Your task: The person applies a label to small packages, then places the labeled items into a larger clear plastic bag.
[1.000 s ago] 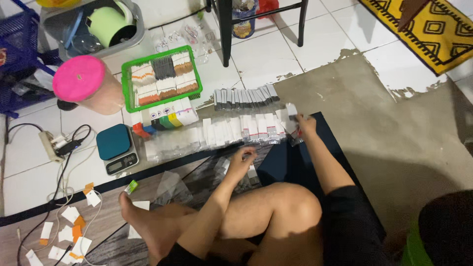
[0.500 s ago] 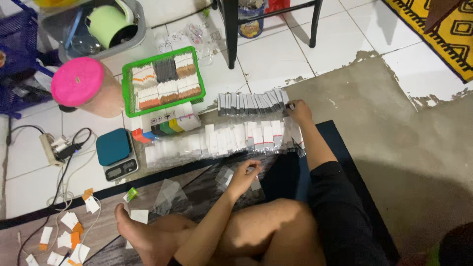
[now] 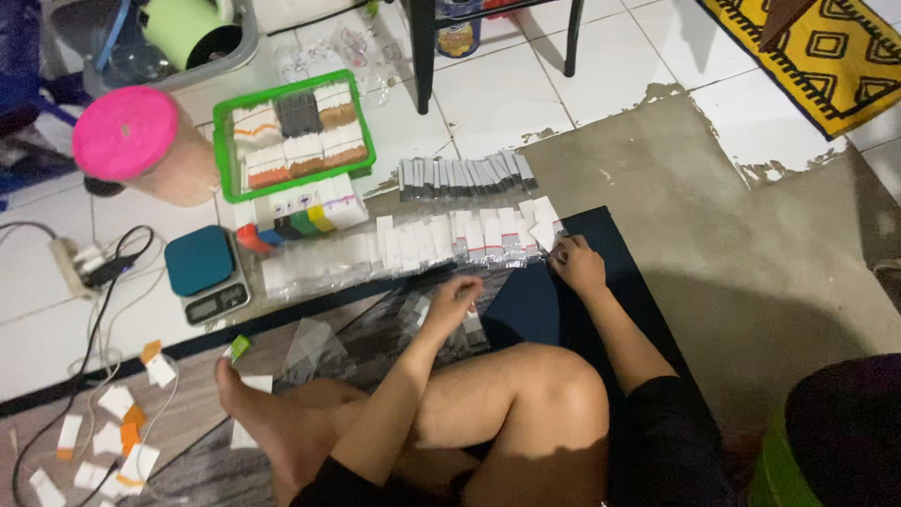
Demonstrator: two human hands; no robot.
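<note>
**Packets and labels all over the floor**

Long row of small clear packets with white labels (image 3: 413, 246) runs along the dark mat's edge. Behind it, a shorter row of grey-silver packets (image 3: 465, 176). The green tray (image 3: 223, 150) holds white, brown and dark packet stacks. Blue scale's little screen (image 3: 218, 302) sits left. Loose white-and-orange labels (image 3: 103, 437) are scattered bottom left.
</note>
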